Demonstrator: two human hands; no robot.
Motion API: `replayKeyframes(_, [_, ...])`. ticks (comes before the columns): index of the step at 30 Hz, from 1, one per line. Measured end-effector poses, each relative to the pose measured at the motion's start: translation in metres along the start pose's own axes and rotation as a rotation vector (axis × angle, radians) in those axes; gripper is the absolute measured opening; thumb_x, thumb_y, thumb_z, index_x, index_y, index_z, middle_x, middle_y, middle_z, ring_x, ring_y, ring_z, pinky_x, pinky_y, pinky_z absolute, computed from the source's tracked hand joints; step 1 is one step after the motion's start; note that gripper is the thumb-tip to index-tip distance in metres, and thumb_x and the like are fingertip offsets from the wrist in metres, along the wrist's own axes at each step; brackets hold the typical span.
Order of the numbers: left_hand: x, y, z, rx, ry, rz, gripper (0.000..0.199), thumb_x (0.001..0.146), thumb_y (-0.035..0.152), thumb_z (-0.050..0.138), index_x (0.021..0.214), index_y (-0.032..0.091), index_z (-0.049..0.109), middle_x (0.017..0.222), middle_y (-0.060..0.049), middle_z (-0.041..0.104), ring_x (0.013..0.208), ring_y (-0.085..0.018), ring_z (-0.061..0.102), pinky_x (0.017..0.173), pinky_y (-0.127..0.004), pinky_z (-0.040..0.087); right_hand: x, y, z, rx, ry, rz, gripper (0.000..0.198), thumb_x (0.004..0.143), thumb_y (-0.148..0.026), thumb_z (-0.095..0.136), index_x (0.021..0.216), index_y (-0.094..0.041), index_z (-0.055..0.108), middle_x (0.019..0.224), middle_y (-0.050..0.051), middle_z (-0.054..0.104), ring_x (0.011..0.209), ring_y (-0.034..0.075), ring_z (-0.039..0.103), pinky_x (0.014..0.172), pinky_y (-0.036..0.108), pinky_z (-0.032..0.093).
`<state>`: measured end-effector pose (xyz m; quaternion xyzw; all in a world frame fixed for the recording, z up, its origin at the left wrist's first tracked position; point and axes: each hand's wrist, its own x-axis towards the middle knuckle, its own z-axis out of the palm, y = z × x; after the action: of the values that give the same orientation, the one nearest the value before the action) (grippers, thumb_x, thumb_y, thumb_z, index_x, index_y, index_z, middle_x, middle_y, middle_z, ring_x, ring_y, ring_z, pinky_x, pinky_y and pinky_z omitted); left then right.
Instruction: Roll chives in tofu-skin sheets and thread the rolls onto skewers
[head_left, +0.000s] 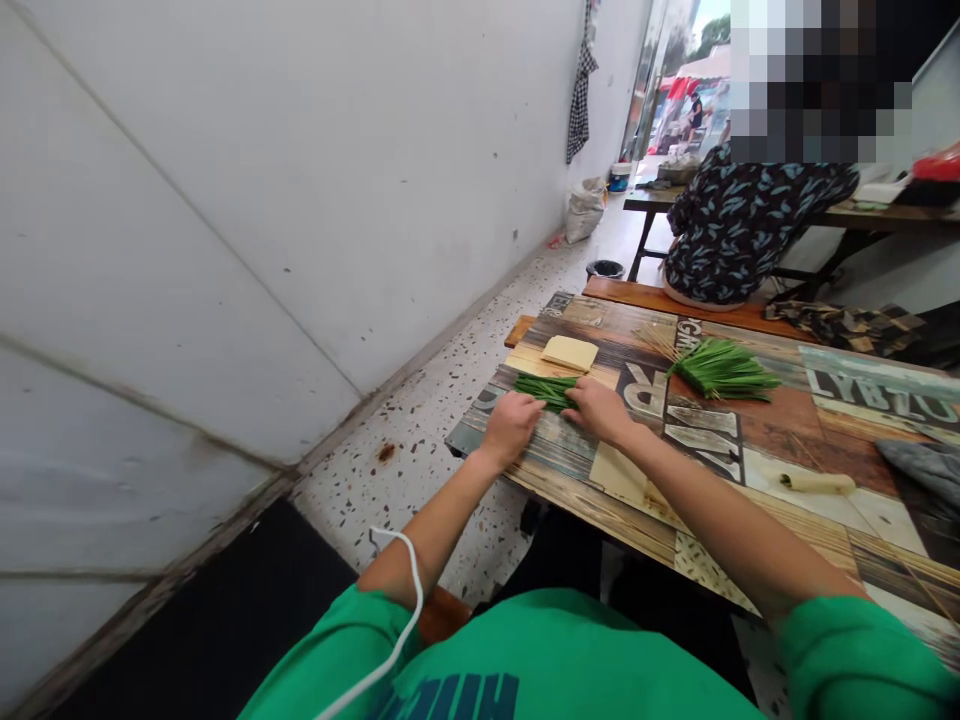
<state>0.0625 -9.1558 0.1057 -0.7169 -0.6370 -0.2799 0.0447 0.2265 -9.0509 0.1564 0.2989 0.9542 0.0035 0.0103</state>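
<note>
A small bunch of long green chives (546,388) lies crosswise near the table's left end. My left hand (514,425) has its fingers closed on the near side of the bunch. To its right, my right hand (598,408) pinches the bunch's right end. Just beyond the chives sits a stack of pale yellow square sheets (570,353), which look like tofu skin. More of the pale sheet (619,472) shows partly beneath my right forearm. Further right is a larger pile of chives (721,370), with thin wooden skewers (657,342) beside it.
A rolled pale sheet (817,483) rests on the patterned table (787,425). Grey cloth (919,470) lies at the right edge. Beyond the table are a wooden bench (637,292), a seated person (754,225) and a black bin (605,270). A white wall (300,200) runs along the left.
</note>
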Motion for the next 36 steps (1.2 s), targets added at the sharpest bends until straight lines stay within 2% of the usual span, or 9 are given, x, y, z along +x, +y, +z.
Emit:
replayKeyframes(5, [0.017,-0.028,0.002,0.055,-0.088,0.006,0.022,0.09,0.019,0.058,0.107,0.019,0.071,0.092,-0.008,0.067,0.087,-0.02,0.058,0.082,-0.034,0.047,0.017,-0.01,0.001,-0.066,-0.033,-0.029,0.03,0.096,-0.018,0.043,0.097,-0.009,0.071,0.103,0.014,0.068,0.099,0.022,0.061,0.082,0.027,0.045])
replayKeyframes(10, [0.034,-0.018,-0.001,0.091,-0.054,0.017,0.037,0.086,0.024,0.066,0.122,0.024,0.065,0.104,-0.009,0.063,0.097,-0.023,0.054,0.086,-0.034,0.044,0.023,-0.003,-0.014,-0.085,-0.105,-0.045,0.032,0.094,-0.014,0.041,0.099,-0.008,0.071,0.105,0.018,0.069,0.099,0.024,0.063,0.08,0.027,0.045])
replayKeyframes(15, [0.055,-0.009,-0.008,-0.013,-0.098,0.043,0.02,0.09,0.026,0.061,0.105,0.029,0.073,0.114,-0.005,0.067,0.114,-0.024,0.051,0.096,-0.041,0.035,0.02,0.004,-0.04,-0.111,-0.106,-0.097,0.031,0.095,-0.019,0.043,0.102,-0.01,0.072,0.105,0.017,0.069,0.102,0.024,0.063,0.083,0.026,0.044])
replayKeyframes(19, [0.073,-0.008,-0.016,-0.269,-0.263,-0.065,0.022,0.091,0.027,0.054,0.096,0.02,0.075,0.087,-0.004,0.072,0.089,-0.019,0.06,0.084,-0.03,0.039,0.014,0.013,-0.061,-0.144,-0.114,-0.085,0.029,0.094,-0.021,0.046,0.103,-0.011,0.073,0.109,0.016,0.069,0.102,0.023,0.064,0.082,0.025,0.044])
replayKeyframes(23, [0.091,-0.002,-0.026,-0.404,-0.41,-0.068,0.023,0.085,0.027,0.055,0.073,0.016,0.071,0.061,0.003,0.061,0.064,-0.013,0.051,0.064,-0.023,0.035,0.008,0.016,-0.072,-0.158,-0.131,-0.086,0.029,0.093,-0.029,0.052,0.108,-0.013,0.072,0.111,0.015,0.069,0.102,0.023,0.064,0.08,0.025,0.045])
replayKeyframes(27, [0.102,0.009,-0.026,-0.542,-0.443,-0.119,0.022,0.078,0.023,0.056,0.06,0.013,0.065,0.052,0.005,0.052,0.053,-0.01,0.042,0.056,-0.022,0.03,0.002,0.008,-0.074,-0.172,-0.105,-0.033,0.033,0.093,-0.034,0.053,0.111,-0.013,0.072,0.109,0.017,0.07,0.103,0.026,0.066,0.079,0.028,0.047])
replayKeyframes(30, [0.103,0.014,-0.024,-0.675,-0.472,-0.173,0.025,0.077,0.026,0.058,0.056,0.012,0.063,0.052,0.003,0.055,0.052,-0.009,0.043,0.056,-0.022,0.032,0.0,0.01,-0.073,-0.147,-0.08,0.025,0.032,0.093,-0.029,0.051,0.101,-0.009,0.075,0.104,0.021,0.072,0.101,0.029,0.067,0.079,0.031,0.049])
replayKeyframes(33, [0.101,0.015,-0.027,-0.645,-0.379,-0.135,0.022,0.076,0.029,0.063,0.065,0.012,0.071,0.058,0.002,0.062,0.058,-0.011,0.05,0.059,-0.022,0.035,0.0,0.026,-0.069,0.108,-0.065,0.054,0.022,0.088,-0.024,0.059,0.084,-0.011,0.076,0.089,0.017,0.075,0.088,0.025,0.07,0.076,0.03,0.051])
replayKeyframes(36, [0.098,0.017,-0.029,-0.593,-0.23,-0.077,0.022,0.079,0.03,0.063,0.07,0.013,0.075,0.06,0.002,0.065,0.063,-0.012,0.055,0.061,-0.021,0.037,-0.002,0.043,-0.062,0.726,-0.083,0.186,0.02,0.084,-0.027,0.067,0.07,-0.013,0.071,0.068,0.009,0.072,0.062,0.017,0.068,0.064,0.026,0.055])
